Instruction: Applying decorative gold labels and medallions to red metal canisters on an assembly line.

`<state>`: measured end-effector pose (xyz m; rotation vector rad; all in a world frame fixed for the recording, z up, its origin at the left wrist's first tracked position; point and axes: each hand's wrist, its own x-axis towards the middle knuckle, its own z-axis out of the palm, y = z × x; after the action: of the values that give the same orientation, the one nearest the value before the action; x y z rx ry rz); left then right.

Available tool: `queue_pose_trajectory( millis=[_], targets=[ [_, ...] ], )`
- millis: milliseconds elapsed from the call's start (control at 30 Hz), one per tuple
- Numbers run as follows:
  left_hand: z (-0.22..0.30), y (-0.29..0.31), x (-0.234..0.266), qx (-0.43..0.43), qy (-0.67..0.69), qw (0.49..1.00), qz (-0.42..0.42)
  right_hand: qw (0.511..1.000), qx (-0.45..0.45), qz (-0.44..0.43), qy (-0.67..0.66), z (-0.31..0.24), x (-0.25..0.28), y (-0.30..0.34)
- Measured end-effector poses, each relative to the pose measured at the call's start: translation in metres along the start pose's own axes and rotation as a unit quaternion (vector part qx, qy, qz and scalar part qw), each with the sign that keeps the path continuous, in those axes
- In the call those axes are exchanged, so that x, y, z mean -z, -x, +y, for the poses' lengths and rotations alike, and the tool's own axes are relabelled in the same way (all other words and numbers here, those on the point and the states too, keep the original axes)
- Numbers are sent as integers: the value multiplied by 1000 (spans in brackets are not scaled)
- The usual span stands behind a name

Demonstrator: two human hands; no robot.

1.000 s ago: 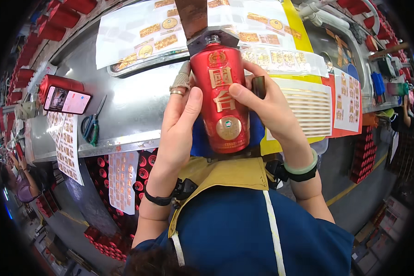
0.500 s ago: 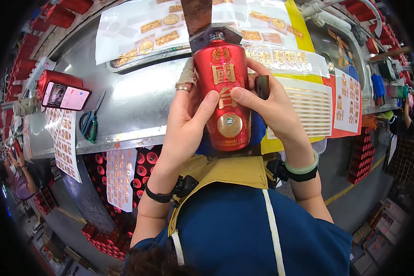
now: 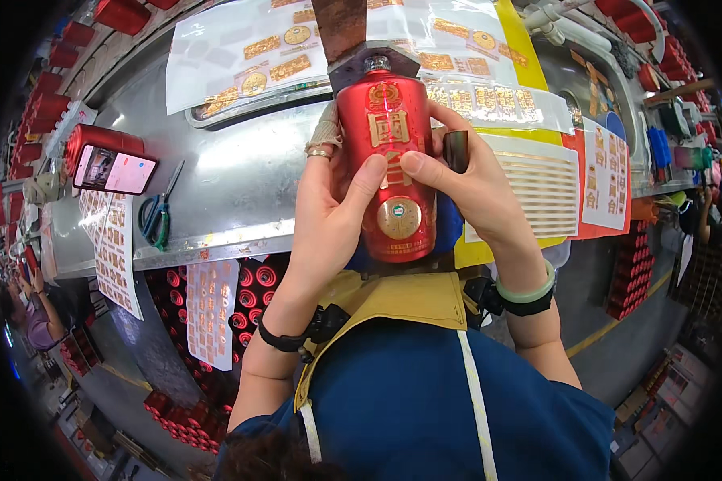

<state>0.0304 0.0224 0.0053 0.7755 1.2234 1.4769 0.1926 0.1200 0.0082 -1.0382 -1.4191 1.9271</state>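
Glossy red btl point(image 3: 387, 180), just off ctr toward 1 o'clock, decorated front facing viewer, dark neck point(image 3: 376, 63) toward 12, base toward 6; gold characters point(image 3: 388, 128), lower one partly hidden, w/ round gold medallion point(image 3: 399, 218) below.

The red bottle point(image 3: 389, 143) hides from me some fingers of the left hand point(image 3: 329, 210). The top edge crops the brown bar point(image 3: 341, 22).

Left of frame: you have a lit phone point(image 3: 116, 170) | beside it: green-handled scissors point(image 3: 157, 215) on your table point(image 3: 241, 172) | far left: a co-worker point(image 3: 42, 327) | upper right: white pipes point(image 3: 542, 22)
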Motion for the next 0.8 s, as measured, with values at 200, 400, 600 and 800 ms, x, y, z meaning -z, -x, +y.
queue_pose_trajectory(
  millis=[200,400,600,800],
  targets=[
    [-1,-3,-4,-30,38,999,13,999,-22,17,-19,-4,7,-2],
    [-1,-5,1,14,1,1000,-12,1000,-12,12,-15,-20,16,-1],
    [-4,-7,1,19,39,999,-9,996,43,46,61,1,3,-6],
    [-8,-6,1,14,49,999,9,999,20,10,48,-3,8,0]
  ],
)
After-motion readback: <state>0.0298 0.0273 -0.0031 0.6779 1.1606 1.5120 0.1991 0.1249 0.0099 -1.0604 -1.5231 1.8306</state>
